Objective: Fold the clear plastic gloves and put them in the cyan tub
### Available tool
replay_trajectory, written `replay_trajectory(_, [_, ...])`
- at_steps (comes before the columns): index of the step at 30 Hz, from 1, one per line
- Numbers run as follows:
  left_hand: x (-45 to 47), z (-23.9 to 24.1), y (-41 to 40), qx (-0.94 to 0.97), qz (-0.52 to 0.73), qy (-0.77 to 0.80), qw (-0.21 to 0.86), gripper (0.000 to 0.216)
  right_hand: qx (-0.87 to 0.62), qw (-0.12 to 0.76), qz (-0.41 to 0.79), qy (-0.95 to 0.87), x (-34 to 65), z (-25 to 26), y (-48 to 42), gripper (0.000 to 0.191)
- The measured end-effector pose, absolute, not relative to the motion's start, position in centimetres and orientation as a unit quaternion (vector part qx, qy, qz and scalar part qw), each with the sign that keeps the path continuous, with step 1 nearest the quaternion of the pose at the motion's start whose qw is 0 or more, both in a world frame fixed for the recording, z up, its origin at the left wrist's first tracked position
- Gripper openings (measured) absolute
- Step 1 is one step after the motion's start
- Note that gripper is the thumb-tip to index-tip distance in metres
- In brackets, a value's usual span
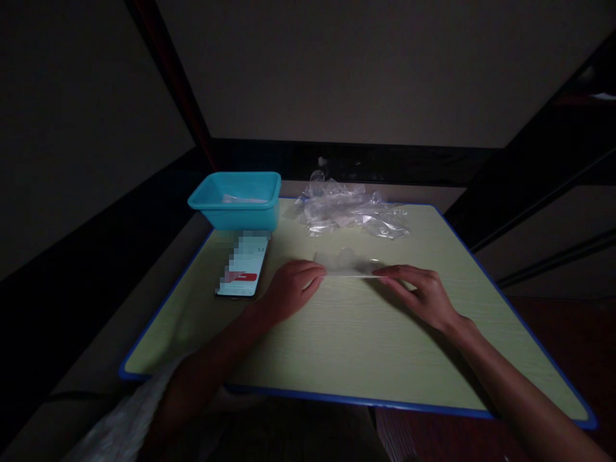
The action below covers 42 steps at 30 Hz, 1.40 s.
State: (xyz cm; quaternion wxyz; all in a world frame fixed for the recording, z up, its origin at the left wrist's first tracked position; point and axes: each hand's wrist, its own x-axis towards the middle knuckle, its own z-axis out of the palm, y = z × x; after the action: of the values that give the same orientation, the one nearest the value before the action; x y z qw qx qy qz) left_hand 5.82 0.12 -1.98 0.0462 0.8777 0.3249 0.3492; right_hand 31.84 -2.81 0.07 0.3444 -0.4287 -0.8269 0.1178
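Between my two hands stretches a thin, clear plastic piece [349,264] with a pale straight near edge. Whether it is a bag or a stiff sheet I cannot tell. My left hand [296,289] pinches its left end between thumb and fingers. At the right end, the thumb and fingertips of my right hand [418,292] close on it. Just beyond lies a heap of crumpled clear plastic packaging [344,208]. A phone [245,266] with a lit screen rests to the left of my left hand.
A turquoise plastic basket [245,218] stands at the table's far left corner, with something pale inside. The light wood-grain table [346,353] has a blue rim. A wall [346,70] rises behind it.
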Motion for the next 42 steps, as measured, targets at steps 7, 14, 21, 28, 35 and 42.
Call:
replay_trajectory(7, [5.7, -0.2, -0.2, 0.853, 0.385, 0.314, 0.161, 0.021, -0.460, 0.410, 0.165, -0.770, 31.8, 2.0, -3.5, 0.022])
replay_trajectory(14, [5.6, 1.5, -0.7, 0.799, 0.384, 0.355, 0.297, 0.024, -0.464, 0.460, 0.283, -0.703, 32.0, 2.9, -3.6, 0.015])
replay_trajectory(21, [6.2, 1.3, -0.5, 0.622, 0.378, 0.384, 0.568, 0.028, -0.484, 0.438, 0.433, -0.622, 31.7, 2.9, -3.4, 0.029])
replay_trajectory(28, [6.4, -0.5, 0.5, 0.580, 0.321, 0.487, 0.569, 0.025, -0.523, 0.390, 0.540, -0.532, 30.8, 0.5, -2.2, 0.033])
replay_trajectory(35, [6.5, -1.5, 1.0, 0.583, 0.269, 0.527, 0.557, 0.024, -0.534, 0.345, 0.538, -0.554, 30.8, -1.4, -1.6, 0.031])
replay_trajectory(42, [6.5, -2.1, 1.2, 0.588, 0.247, 0.530, 0.558, 0.025, -0.486, 0.326, 0.557, -0.589, 31.0, -1.3, -1.6, 0.027])
